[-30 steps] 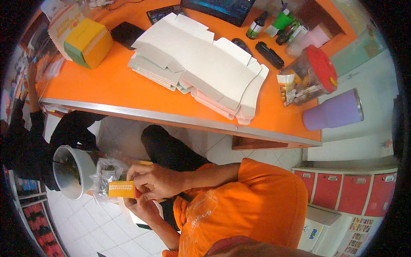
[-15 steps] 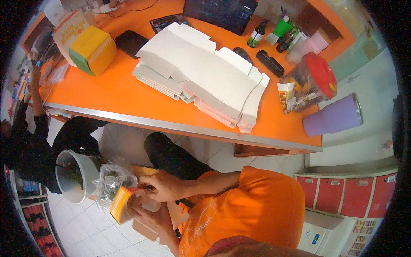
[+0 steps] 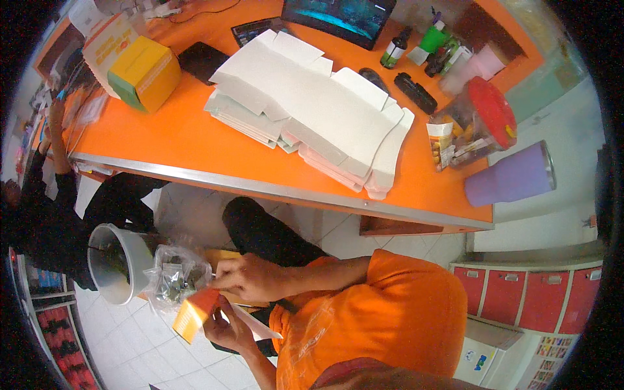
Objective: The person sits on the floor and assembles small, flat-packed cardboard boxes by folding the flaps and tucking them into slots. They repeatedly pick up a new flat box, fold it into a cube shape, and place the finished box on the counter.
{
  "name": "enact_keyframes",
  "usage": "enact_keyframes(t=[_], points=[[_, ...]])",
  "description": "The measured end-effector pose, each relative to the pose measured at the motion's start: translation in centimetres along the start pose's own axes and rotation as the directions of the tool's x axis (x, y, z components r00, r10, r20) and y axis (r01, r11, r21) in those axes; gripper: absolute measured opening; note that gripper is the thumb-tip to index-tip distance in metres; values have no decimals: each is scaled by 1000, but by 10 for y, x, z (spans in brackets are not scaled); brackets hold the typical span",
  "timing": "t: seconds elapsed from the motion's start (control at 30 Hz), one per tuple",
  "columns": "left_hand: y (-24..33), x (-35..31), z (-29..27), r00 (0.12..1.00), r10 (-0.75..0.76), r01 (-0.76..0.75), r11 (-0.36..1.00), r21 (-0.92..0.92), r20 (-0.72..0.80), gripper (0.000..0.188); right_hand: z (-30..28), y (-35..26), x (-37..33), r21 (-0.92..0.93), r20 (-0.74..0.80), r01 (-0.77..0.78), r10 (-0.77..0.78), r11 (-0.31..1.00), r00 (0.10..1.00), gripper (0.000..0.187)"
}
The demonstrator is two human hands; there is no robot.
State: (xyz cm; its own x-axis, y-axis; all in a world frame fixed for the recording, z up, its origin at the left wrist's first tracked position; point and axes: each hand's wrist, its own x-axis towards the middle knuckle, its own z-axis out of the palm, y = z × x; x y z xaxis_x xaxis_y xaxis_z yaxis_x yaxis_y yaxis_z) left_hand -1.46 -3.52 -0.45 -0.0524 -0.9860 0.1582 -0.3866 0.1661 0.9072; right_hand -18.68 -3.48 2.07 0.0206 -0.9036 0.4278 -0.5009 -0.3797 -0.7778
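Observation:
My left hand (image 3: 229, 330) grips a small yellow and orange carton (image 3: 197, 312), tilted low over the floor. A pale flap or panel (image 3: 255, 321) sticks out beside that hand, toward my shirt. Just above the carton is my right hand (image 3: 250, 277), its fingers curled together and the tips by the carton's upper edge. Whatever they pinch is too small to make out. Close to the fingertips sits a clear plastic bag (image 3: 170, 286) with small transparent packets inside. Left of it stands a whitish bucket (image 3: 138, 263) with dark greenish contents.
An orange table (image 3: 162, 146) bears a stack of flat white cartons (image 3: 312, 104), a yellow and green box (image 3: 146, 73), a laptop (image 3: 344, 19), a red-lidded jar (image 3: 491, 114) and a purple tumbler (image 3: 513, 174). A person in black (image 3: 49, 214) is at the left.
The carton has tilted, showing more of its orange side. My right hand has drawn slightly up from it, and the pale panel shows more. The laptop screen has lit up.

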Motion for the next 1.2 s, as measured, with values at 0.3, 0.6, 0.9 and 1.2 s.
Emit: enact_keyframes(t=[0.3, 0.6, 0.9, 1.2], points=[[-20, -12, -23, 981, -191, 186, 942, -279, 9, 36, 0, -10, 1, -153, 83, 401, -393, 903, 916, 30], [-3, -5, -5, 993, -114, 120, 882, -455, 40, 24, -4, -16, 11, 94, 68, 201, -208, 975, 976, 15], [8, -8, -2, 968, -252, 186, 734, -653, -8, 19, -9, -14, 8, 301, 72, 42, -67, 953, 995, 8], [-33, -5, -12, 991, -123, 133, 863, -487, 52, 29, -17, -22, 13, 371, 180, -37, -33, 928, 983, 18]])
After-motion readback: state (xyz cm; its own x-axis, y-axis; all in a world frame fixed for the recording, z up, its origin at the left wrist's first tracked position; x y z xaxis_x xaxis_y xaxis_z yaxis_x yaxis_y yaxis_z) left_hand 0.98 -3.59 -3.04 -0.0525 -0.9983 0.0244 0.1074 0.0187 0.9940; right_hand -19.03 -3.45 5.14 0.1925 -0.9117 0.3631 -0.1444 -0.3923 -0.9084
